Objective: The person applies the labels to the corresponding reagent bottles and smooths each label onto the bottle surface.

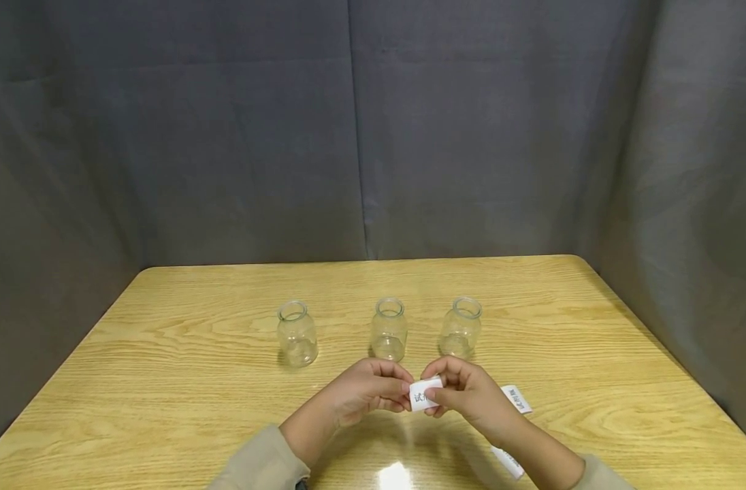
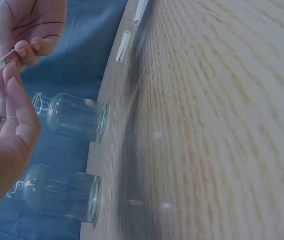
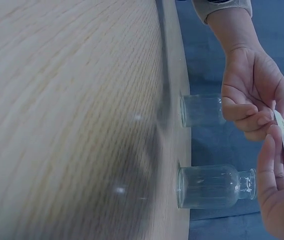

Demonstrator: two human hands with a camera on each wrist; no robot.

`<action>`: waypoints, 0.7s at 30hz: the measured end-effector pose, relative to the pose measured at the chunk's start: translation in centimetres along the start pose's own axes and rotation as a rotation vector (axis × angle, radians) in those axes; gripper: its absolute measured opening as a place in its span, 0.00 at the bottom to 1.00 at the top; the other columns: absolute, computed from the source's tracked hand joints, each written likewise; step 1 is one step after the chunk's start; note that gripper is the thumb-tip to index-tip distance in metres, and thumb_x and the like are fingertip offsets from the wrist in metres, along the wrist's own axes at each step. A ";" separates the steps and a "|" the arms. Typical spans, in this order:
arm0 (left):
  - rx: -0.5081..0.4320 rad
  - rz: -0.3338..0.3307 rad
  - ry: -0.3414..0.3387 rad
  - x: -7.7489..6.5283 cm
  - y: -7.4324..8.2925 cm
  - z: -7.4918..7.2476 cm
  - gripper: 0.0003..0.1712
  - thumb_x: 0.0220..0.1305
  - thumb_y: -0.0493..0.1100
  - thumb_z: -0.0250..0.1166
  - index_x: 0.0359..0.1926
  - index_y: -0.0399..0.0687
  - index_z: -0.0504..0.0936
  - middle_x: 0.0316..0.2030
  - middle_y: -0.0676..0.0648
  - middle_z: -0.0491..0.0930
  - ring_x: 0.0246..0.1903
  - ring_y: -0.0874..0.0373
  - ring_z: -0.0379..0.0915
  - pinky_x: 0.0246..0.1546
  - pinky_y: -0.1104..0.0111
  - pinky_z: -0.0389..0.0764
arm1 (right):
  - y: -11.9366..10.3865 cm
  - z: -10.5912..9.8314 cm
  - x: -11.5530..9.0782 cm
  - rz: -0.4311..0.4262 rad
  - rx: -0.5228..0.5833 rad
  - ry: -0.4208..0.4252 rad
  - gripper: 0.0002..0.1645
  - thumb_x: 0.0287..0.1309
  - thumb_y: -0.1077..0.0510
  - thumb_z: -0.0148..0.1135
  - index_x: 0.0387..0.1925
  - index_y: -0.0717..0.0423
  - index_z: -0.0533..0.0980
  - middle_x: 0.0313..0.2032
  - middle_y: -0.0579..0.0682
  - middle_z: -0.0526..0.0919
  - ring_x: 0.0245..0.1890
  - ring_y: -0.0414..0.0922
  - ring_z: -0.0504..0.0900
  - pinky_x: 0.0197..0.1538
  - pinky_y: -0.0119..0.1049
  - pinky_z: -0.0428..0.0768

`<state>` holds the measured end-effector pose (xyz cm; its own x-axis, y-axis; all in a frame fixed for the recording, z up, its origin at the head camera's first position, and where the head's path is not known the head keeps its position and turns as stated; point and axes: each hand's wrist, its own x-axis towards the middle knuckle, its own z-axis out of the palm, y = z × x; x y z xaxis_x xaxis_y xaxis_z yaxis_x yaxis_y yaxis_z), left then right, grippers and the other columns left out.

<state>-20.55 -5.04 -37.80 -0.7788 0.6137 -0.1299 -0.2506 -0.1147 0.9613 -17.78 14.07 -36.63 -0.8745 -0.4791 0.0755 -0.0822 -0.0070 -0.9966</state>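
Observation:
Both hands hold one small white paper label (image 1: 417, 396) with printed dark characters, raised above the table in front of the middle jar. My left hand (image 1: 373, 389) pinches its left edge between thumb and fingers. On the other edge, the thumb of my right hand (image 1: 465, 393) lies over the printed face with fingers behind. In the right wrist view the label (image 3: 283, 135) appears nearly edge-on between the fingertips. Three open clear glass jars stand upright in a row beyond the hands: a left jar (image 1: 297, 338), a middle jar (image 1: 389, 333) and a right jar (image 1: 461, 330).
Two more white labels lie on the wooden table (image 1: 165, 381) by the right forearm: one label (image 1: 516, 399) beyond it, another label (image 1: 506, 462) nearer, partly covered by the arm. Grey cloth (image 1: 238, 136) hangs behind the table and along both sides.

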 end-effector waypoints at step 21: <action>0.124 0.033 0.124 -0.3 0.0 -0.3 0.06 0.51 0.33 0.58 0.28 0.30 0.74 0.23 0.47 0.76 0.24 0.59 0.74 0.31 0.69 0.74 | 0.1 -0.3 -0.1 0.048 -0.182 0.139 0.15 0.50 0.63 0.57 0.37 0.70 0.67 0.30 0.54 0.72 0.30 0.46 0.73 0.34 0.34 0.75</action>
<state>-20.48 -5.40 -37.85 -0.8524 0.5089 -0.1197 -0.1569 -0.0307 0.9871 -17.82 14.39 -36.76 -0.9358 -0.3497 0.0443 -0.1126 0.1773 -0.9777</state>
